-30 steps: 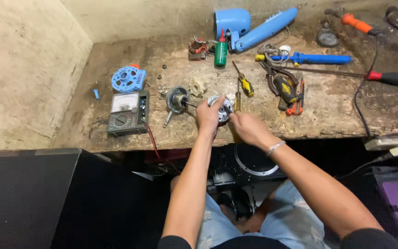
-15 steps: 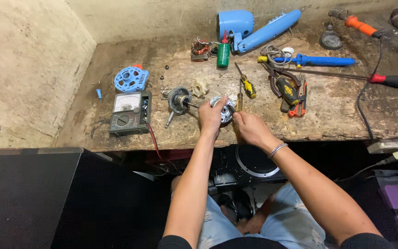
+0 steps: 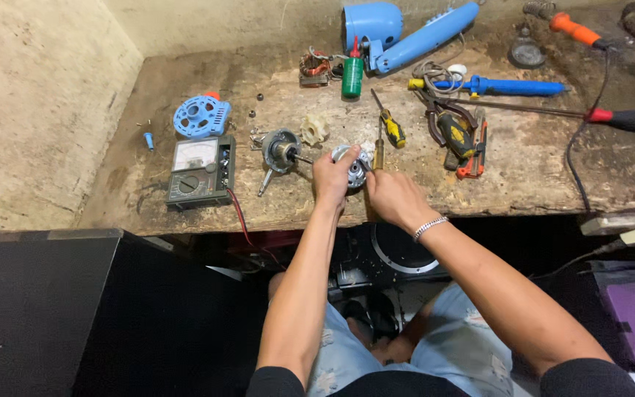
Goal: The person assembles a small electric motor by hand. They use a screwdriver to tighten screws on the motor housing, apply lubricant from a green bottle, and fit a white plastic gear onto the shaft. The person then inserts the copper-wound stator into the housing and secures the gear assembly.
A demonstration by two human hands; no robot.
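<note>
Fingers of the left hand (image 3: pixel 330 174) curled over a small round metal motor part (image 3: pixel 352 163), pinning it at the near edge of the workbench (image 3: pixel 523 184), apparently to keep it from turning; the right hand (image 3: pixel 391 197) closed around a thin tool whose tip met the part's right side, though what kind of tool it was could not be made out under the fingers. A bracelet (image 3: pixel 431 227) showed on the right wrist. Just left of the part lay a rotor on its shaft (image 3: pixel 281 151), and beyond it an analogue multimeter (image 3: pixel 201 173) with a red lead trailing over the bench edge, kept within reach. A yellow-handled screwdriver (image 3: pixel 389 125) and a pair of pliers (image 3: pixel 450 132) lay just behind the hands. Farther back stood a green bottle with a red nozzle (image 3: pixel 352 72), a blue fan housing (image 3: pixel 413 33) and a blue vented cover (image 3: pixel 201 116), pushed clear of the working spot.
</note>
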